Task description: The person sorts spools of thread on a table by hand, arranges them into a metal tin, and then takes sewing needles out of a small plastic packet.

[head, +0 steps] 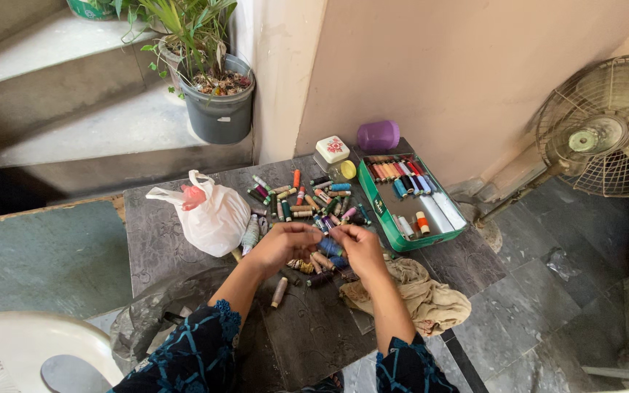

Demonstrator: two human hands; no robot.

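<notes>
Hands, left (pixel 283 244) and right (pixel 358 247), pinching small spools over a loose pile (pixel 307 204); green tray (pixel 375 204) partly filled, most spools apparently still unsorted.

glossy plastic bag (pixel 212 218), crumpled cloth (pixel 424 295)

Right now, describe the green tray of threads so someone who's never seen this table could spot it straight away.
Start at the dark table by the beige wall, with loose thread spools heaped mid-top. At the table's right rear corner sits the green tray, an open rectangular box. Unlike the scattered pile, its spools lie in a neat row, beside a purple container.
</notes>
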